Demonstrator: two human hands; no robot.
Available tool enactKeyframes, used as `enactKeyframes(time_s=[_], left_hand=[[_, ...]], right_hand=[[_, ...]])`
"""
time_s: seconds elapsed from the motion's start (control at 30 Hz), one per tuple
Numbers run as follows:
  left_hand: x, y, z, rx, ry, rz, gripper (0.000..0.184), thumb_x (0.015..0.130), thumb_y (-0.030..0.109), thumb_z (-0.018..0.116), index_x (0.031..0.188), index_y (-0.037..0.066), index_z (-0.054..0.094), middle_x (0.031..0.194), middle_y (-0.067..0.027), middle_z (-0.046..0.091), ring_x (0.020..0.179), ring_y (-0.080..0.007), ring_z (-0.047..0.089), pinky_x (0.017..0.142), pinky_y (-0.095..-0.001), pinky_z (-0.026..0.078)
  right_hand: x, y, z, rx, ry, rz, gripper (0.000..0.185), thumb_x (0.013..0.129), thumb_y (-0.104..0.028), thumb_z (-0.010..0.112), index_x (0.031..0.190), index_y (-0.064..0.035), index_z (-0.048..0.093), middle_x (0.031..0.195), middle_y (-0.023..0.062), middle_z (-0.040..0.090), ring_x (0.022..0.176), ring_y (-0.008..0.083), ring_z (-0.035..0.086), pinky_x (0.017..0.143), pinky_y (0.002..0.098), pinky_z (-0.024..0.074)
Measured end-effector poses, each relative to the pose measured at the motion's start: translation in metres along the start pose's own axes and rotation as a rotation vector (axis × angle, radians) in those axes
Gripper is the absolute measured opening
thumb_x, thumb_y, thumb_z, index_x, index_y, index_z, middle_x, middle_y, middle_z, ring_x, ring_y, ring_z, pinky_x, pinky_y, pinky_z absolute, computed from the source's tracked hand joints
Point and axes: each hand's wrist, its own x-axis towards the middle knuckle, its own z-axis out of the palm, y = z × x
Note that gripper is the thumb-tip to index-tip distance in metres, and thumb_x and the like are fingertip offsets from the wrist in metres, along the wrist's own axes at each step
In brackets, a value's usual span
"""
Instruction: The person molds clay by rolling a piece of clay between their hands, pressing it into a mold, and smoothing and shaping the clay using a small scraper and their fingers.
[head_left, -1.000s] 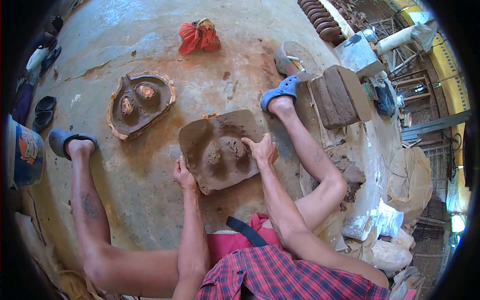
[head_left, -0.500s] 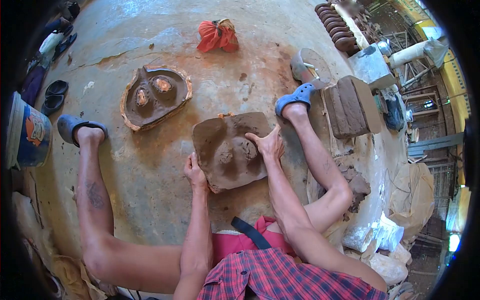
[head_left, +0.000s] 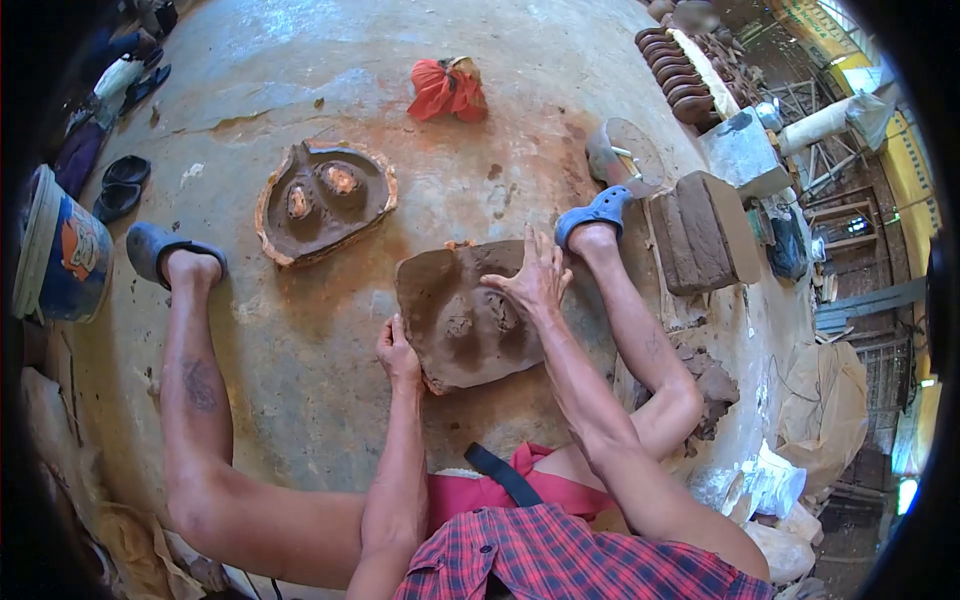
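from here i see the clay slab [head_left: 474,340] between the legs [head_left: 198,345], presumably for reach; the left hand [head_left: 399,354] holds its edge, likely steadying it; the right hand [head_left: 540,286] lies wide-fingered over its far-right corner.

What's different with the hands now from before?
The right hand uncurled its fingers from the right edge of the clay slab, spreading them toward its far right corner. The left hand stayed against the left edge; the clay-lined mold and red cloth bundle haven't moved.
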Motion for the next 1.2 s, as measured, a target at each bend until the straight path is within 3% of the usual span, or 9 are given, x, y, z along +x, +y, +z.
enactKeyframes(time_s=[0.2, 0.43, 0.73, 0.8, 0.87, 0.9, 1.0, 1.03, 1.2], left_hand=[[0.003, -0.002, -0.002, 0.013, -0.012, -0.027, 0.025, 0.108, 0.026, 0.057, 0.107, 0.006, 0.072, 0.098, 0.0011, 0.072, 0.087, -0.0099, 0.063, 0.080, -0.0276, 0.052], [-0.001, -0.003, -0.005, -0.023, -0.004, -0.024, 0.026, 0.109, 0.027, 0.056, 0.106, 0.006, 0.072, 0.098, 0.0007, 0.072, 0.087, -0.0103, 0.063, 0.079, -0.0280, 0.052], [0.006, -0.003, -0.005, -0.016, -0.002, -0.039, 0.023, 0.107, 0.023, 0.059, 0.106, 0.004, 0.073, 0.097, 0.0014, 0.072, 0.088, -0.0077, 0.062, 0.080, -0.0253, 0.050], [0.001, 0.004, 0.000, -0.067, -0.014, -0.058, 0.022, 0.107, 0.022, 0.060, 0.106, 0.004, 0.073, 0.096, 0.0017, 0.071, 0.087, -0.0069, 0.061, 0.079, -0.0248, 0.049], [0.001, 0.009, 0.005, -0.058, -0.007, -0.040, 0.022, 0.107, 0.022, 0.060, 0.106, 0.004, 0.073, 0.097, 0.0017, 0.071, 0.086, -0.0068, 0.061, 0.079, -0.0246, 0.049], [0.001, 0.008, 0.005, -0.035, 0.017, -0.041, 0.021, 0.107, 0.022, 0.060, 0.106, 0.004, 0.073, 0.097, 0.0018, 0.071, 0.086, -0.0067, 0.061, 0.078, -0.0243, 0.049], [0.000, 0.006, 0.001, -0.043, 0.002, -0.031, 0.022, 0.107, 0.022, 0.061, 0.108, 0.004, 0.073, 0.098, 0.0011, 0.072, 0.088, -0.0075, 0.062, 0.080, -0.0250, 0.050], [0.001, 0.004, -0.001, -0.041, 0.016, -0.033, 0.022, 0.107, 0.022, 0.061, 0.108, 0.004, 0.073, 0.098, 0.0011, 0.072, 0.088, -0.0075, 0.062, 0.080, -0.0250, 0.050], [0.004, 0.006, 0.002, -0.046, 0.005, -0.059, 0.023, 0.106, 0.021, 0.061, 0.110, 0.002, 0.073, 0.102, -0.0006, 0.073, 0.092, -0.0090, 0.064, 0.083, -0.0252, 0.051]], right_hand=[[0.009, -0.008, 0.003, 0.049, -0.041, 0.091, 0.132, 0.055, -0.069, 0.089, 0.164, -0.0270, 0.028, 0.171, 0.0135, 0.021, 0.157, 0.0439, 0.012, 0.117, 0.0777, 0.0144], [0.016, -0.021, 0.007, 0.038, -0.154, -0.030, 0.111, 0.058, -0.070, 0.088, 0.151, -0.0217, 0.054, 0.164, 0.0139, 0.038, 0.154, 0.0452, 0.021, 0.114, 0.0824, 0.0123], [0.048, -0.044, -0.003, -0.138, -0.322, -0.291, 0.101, 0.059, -0.060, 0.090, 0.148, -0.0253, 0.057, 0.161, 0.0039, 0.045, 0.152, 0.0460, 0.027, 0.113, 0.0840, 0.0113], [0.050, -0.046, -0.008, -0.202, -0.290, -0.321, 0.095, 0.062, -0.057, 0.089, 0.147, -0.0259, 0.059, 0.157, 0.0039, 0.051, 0.150, 0.0415, 0.035, 0.113, 0.0796, 0.0191], [0.071, -0.039, 0.007, -0.180, -0.366, -0.650, 0.088, 0.066, -0.054, 0.087, 0.145, -0.0272, 0.061, 0.154, 0.0042, 0.054, 0.146, 0.0350, 0.042, 0.113, 0.0742, 0.0252], [0.067, -0.052, -0.002, -0.255, -0.338, -0.710, 0.074, 0.067, -0.049, 0.087, 0.135, -0.0232, 0.069, 0.137, 0.0089, 0.067, 0.129, 0.0312, 0.060, 0.104, 0.0591, 0.0441], [0.095, -0.070, -0.001, -0.354, -0.586, -0.708, 0.066, 0.065, -0.046, 0.088, 0.123, -0.0177, 0.075, 0.113, 0.0133, 0.075, 0.108, 0.0333, 0.070, 0.087, 0.0478, 0.0547], [0.100, -0.066, -0.001, -0.246, -0.472, -0.851, 0.057, 0.062, -0.046, 0.089, 0.107, -0.0127, 0.079, 0.096, 0.0148, 0.076, 0.093, 0.0348, 0.073, 0.074, 0.0437, 0.0565], [0.130, -0.089, 0.007, -0.385, -0.610, -0.959, 0.060, 0.056, -0.049, 0.091, 0.095, -0.0066, 0.078, 0.088, 0.0168, 0.074, 0.087, 0.0366, 0.071, 0.073, 0.0491, 0.0540]])
